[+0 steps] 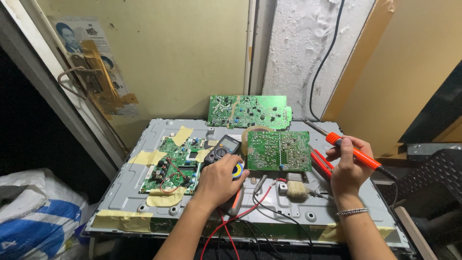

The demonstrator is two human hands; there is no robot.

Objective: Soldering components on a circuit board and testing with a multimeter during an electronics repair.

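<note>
My right hand (347, 168) grips an orange-handled soldering iron (353, 152), its metal tip pointing up-left over the grey metal back panel (144, 159). My left hand (217, 180) rests on a small round blue and yellow tin (238, 170), fingers curled around it, right beside a dark multimeter (222, 148). A green circuit board (279, 150) lies solder-side up between the two hands. A small brush (296, 188) sits just below that board.
A second green board (249, 111) leans against the wall behind. A taped-down mainboard (174, 164) lies at left on the panel. Red and black probe leads (240, 216) trail off the front edge. Red-handled pliers (321, 162) lie right of the board. A white and blue sack (33, 216) sits at left.
</note>
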